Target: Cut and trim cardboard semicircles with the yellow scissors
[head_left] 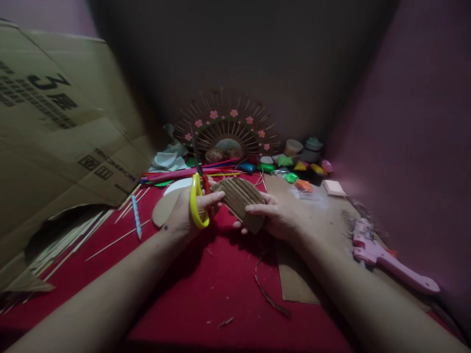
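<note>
A small piece of ribbed corrugated cardboard (pixel 239 200) is held between my two hands above the red cloth. My left hand (pixel 187 208) pinches its left edge with the thumb. Scissors (pixel 193 202) with yellow and red handles hang on that same hand, their dark blades pointing up and away. At the cardboard's right and lower side, my right hand (pixel 279 215) has its thumb on top and fingers beneath. Rounded cardboard and white pieces (pixel 162 210) lie just beyond my left wrist. A twisted brown strand (pixel 263 284) rests on the cloth below my right hand.
A large cardboard box (pixel 69 132) stands at the left. A flowered stick fan (pixel 233 120) leans at the back, behind colourful clay packets (pixel 266 168). On the right lie a cardboard sheet (pixel 298 274) and a pink glue gun (pixel 390 262). A blue-white pencil-like stick (pixel 136 217) lies left.
</note>
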The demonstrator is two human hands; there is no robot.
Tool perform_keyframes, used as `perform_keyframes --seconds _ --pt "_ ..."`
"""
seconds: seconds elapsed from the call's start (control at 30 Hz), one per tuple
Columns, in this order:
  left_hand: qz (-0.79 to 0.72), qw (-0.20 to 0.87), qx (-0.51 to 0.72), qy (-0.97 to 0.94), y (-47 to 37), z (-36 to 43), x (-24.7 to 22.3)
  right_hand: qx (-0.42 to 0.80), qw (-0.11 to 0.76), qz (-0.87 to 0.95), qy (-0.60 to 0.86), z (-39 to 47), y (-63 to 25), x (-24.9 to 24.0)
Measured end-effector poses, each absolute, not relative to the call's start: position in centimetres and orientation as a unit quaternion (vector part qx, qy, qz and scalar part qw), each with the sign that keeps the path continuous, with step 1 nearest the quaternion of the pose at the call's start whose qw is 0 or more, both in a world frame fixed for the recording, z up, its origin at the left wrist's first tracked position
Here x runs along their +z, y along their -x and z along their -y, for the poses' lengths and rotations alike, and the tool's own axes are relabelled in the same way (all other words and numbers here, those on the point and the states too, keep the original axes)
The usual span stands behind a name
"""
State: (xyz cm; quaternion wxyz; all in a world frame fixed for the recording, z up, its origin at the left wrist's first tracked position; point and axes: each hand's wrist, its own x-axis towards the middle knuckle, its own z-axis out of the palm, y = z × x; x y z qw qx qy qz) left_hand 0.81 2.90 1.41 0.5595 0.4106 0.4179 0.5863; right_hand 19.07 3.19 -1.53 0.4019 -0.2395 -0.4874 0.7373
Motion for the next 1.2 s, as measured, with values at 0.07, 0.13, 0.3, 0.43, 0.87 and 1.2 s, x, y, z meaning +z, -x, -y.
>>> perform_keyframes --seconds 0.07,0.13,0.3,0.43,0.87,1.2 --pt "-0.422 0.549 0.583 -0.426 -0.7 -3.1 1.2 0.679 0.437 0.519 0.279 -3.2 -19.0 -1.3" --pt "-0.419 0.540 0.583 -0.440 -0.6 -3.3 0.9 0.605 0.465 0.558 0.325 -3.2 -18.9 -1.0" --pt "-0.402 0.592 0.586 -0.381 -0.7 -3.6 0.9 0.487 0.480 0.641 0.348 -2.7 -18.4 -0.3" --pt "-0.390 0.606 0.574 -0.389 -1.1 -3.2 1.4 0.387 0.456 0.738 0.313 -2.6 -18.2 -0.9" --pt "-0.429 0.581 0.553 -0.416 -0.7 -3.5 1.1 0.324 0.392 0.801 0.315 -2.5 -18.2 -1.3" --pt "-0.470 0.473 0.566 -0.484 0.3 -4.1 0.4 0.562 0.427 0.586 0.398 -2.5 -18.2 -0.5"
